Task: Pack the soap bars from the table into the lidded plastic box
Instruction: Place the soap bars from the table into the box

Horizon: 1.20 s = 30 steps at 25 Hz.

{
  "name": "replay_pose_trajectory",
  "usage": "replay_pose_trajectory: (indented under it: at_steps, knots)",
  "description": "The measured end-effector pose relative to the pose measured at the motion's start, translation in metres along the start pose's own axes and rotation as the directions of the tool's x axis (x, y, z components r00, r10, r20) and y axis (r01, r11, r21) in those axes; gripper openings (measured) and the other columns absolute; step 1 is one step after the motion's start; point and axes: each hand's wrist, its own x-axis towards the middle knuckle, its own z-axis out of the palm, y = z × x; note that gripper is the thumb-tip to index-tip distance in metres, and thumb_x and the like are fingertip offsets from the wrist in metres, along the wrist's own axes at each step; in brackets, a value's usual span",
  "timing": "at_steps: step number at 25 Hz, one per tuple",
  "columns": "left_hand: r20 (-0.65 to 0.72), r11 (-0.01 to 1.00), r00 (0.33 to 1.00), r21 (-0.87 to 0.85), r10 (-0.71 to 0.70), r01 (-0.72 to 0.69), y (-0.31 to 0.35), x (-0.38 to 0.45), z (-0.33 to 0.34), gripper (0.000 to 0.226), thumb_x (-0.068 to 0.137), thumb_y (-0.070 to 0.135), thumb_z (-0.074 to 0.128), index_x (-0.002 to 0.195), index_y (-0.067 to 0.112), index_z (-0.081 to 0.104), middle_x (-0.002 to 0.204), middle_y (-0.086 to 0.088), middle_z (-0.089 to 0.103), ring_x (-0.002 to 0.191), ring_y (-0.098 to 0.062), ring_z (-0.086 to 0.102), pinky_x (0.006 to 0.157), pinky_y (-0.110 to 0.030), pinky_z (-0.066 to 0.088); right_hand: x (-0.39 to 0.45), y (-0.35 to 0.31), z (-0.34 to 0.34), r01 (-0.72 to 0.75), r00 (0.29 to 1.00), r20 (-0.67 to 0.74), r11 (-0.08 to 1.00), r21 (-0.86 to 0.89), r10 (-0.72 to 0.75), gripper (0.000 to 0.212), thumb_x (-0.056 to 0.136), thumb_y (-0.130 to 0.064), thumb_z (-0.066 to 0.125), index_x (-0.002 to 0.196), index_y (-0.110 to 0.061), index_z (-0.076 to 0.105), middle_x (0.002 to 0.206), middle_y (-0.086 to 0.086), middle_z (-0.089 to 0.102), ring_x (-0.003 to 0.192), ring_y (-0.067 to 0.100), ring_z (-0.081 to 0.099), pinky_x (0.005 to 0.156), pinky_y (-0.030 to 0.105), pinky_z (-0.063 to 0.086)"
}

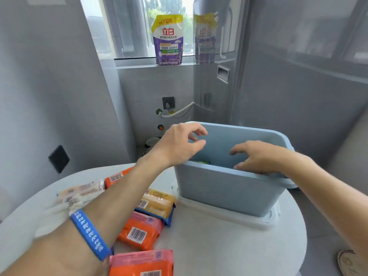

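Note:
A light blue plastic box (225, 192) stands open on its white lid (239, 218) on the round table. My left hand (179, 146) hovers over the box's left rim, fingers spread and empty. Resting on the near right rim is my right hand (256, 158), fingers apart, holding nothing. A green-edged pack (203, 162) shows just inside the box. Several wrapped soap bars lie on the table left of the box: an orange one (139, 232), a yellow one (157, 204), a pink-orange one (141, 263), a pale one (81, 191) and another orange one (117, 176).
The white round table (229, 251) ends close on the right. A purple detergent pouch (168, 39) stands on the windowsill behind. A wall socket with a hose (175, 109) sits below the sill. A glass partition (215, 56) rises behind the box.

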Motion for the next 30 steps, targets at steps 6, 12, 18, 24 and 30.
replay_pose_trajectory:
  at_steps: [6,12,18,24,30]
  knots:
    - [-0.11,0.987,0.993,0.15,-0.05,0.066,-0.054,-0.091,-0.037,0.028,0.076,0.016,0.066,0.103,0.023,0.069,0.101,0.008,0.069,0.092,-0.01,0.064,0.083,-0.03,0.055,-0.068,-0.121,0.064,0.52,0.617,-0.669,0.853,-0.049,-0.415,0.009,0.084,-0.02,0.065,0.092,-0.017,0.07,0.087,0.0,0.071,0.08,0.027,0.06,0.066,0.039,0.052]
    - [0.444,0.837,0.776,0.512,-0.448,0.191,-0.093,-0.11,-0.001,0.089,0.066,0.046,0.067,0.147,0.032,0.033,0.152,-0.001,0.04,0.14,-0.025,0.033,0.109,-0.048,0.037,-0.083,-0.163,0.146,0.667,0.742,-0.024,0.741,-0.083,-0.67,0.05,0.085,-0.057,0.058,0.121,-0.022,0.055,0.115,0.0,0.062,0.101,0.025,0.057,0.082,0.039,0.049]
    - [0.445,0.864,0.812,0.485,-0.377,0.135,-0.105,-0.109,-0.01,0.073,0.072,0.06,0.057,0.139,0.034,0.042,0.133,0.002,0.051,0.126,-0.021,0.043,0.1,-0.048,0.042,-0.071,-0.158,0.171,0.698,0.716,0.002,0.715,-0.031,-0.699,0.07,0.071,-0.048,0.073,0.13,-0.028,0.041,0.125,-0.002,0.054,0.103,0.023,0.054,0.085,0.038,0.049]
    - [0.27,0.857,0.899,0.48,-0.346,0.186,-0.115,-0.108,-0.02,0.07,0.08,0.063,0.055,0.138,0.023,0.049,0.134,-0.004,0.055,0.125,-0.027,0.049,0.101,-0.044,0.043,-0.061,-0.098,0.123,0.204,0.92,0.055,0.593,0.779,-0.389,0.037,0.07,-0.043,0.072,0.106,-0.034,0.063,0.087,-0.021,0.066,0.074,0.004,0.06,0.064,0.018,0.047]
    - [0.26,0.813,0.869,0.534,-0.42,0.233,-0.12,-0.111,0.003,0.079,0.069,0.058,0.065,0.138,0.028,0.043,0.137,0.0,0.056,0.12,-0.024,0.054,0.093,-0.044,0.048,-0.065,-0.095,0.125,-0.194,0.906,0.187,0.02,0.981,-0.381,0.051,0.079,-0.036,0.065,0.123,-0.009,0.064,0.115,0.025,0.069,0.093,0.036,0.068,0.083,0.045,0.052]
